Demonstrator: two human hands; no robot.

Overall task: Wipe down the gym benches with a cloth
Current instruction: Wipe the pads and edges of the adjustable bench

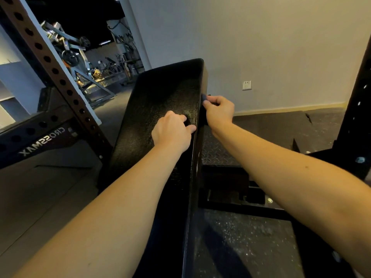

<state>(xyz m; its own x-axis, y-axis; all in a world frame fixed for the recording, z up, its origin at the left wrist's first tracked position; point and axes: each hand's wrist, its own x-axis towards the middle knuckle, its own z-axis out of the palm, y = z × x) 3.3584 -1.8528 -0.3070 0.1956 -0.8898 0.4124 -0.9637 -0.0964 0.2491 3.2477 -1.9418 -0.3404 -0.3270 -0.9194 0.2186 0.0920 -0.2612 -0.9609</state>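
Right hand (219, 112) fingers pinch a dark cloth (204, 97) against the bench pad's (160, 93) side edge, probably to wipe it. Left hand (172, 130) fingers bent, tips on the pad top just beside, likely bracing; can't tell if they hold anything.

Black padded bench (160, 93), textured top, sloping up toward the wall. Left hand (172, 131) rests on the pad by its right edge. Right hand (218, 111) pinches a dark cloth (204, 97) against the bench's right side. The bench stands on speckled rubber floor (251, 237).
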